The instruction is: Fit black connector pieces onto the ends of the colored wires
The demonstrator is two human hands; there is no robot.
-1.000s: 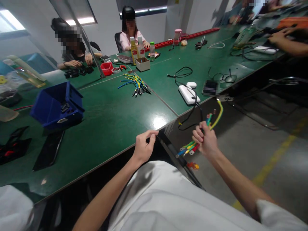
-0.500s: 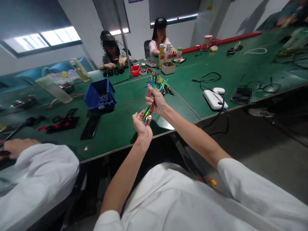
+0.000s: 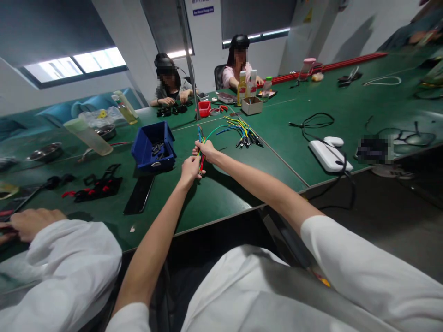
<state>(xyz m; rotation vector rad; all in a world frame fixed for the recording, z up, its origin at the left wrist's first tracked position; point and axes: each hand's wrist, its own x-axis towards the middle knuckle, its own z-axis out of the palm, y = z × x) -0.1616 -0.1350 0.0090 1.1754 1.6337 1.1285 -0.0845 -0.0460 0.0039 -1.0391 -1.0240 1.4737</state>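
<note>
Both my arms reach forward over the green table (image 3: 221,193). My right hand (image 3: 206,150) is closed round a bundle of coloured wires (image 3: 200,138) held upright, their tips sticking up above the fist. My left hand (image 3: 190,168) is closed on the lower ends of the same bundle, right below my right hand. Beyond my hands lies a loose fan of coloured wires with black plugs (image 3: 242,131) on the table.
A blue bin (image 3: 152,147) stands left of my hands, with a black strip (image 3: 138,193) and red-black parts (image 3: 98,186) nearer. A white device with black cable (image 3: 328,154) lies right. A co-worker's sleeve (image 3: 55,263) is at lower left. Two people sit at the far side.
My hands have carried the wire bundle forward, from near my body out over the table. My left hand went from cupping the lower ends to closing on them.
</note>
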